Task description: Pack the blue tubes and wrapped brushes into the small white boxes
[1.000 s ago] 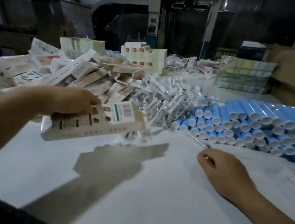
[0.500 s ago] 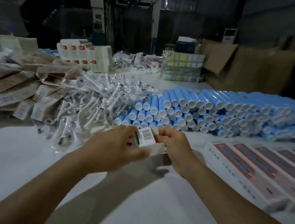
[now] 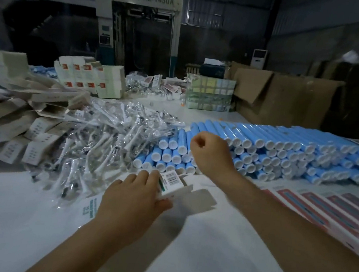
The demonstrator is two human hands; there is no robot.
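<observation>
Left hand: clamped on small white box, fingers over the top and thumb at the near side, barcode face up, open flap turned right; likely held so to keep the mouth toward the tube stack.
Right hand: curled into a loose fist just above the near ends of the blue tubes; whether anything is pinched inside cannot be told.
Blue tubes: stacked in rows, white caps facing forward, probably for quick end-on picking.
Wrapped brushes: loose heap, left of tubes, touching them at the near edge.
Flat box blanks: piled far left.
Printed cartons: laid side by side along right edge of surface.
Open room: bare surface near and left of arms; right side hemmed by cartons, front by stock.
</observation>
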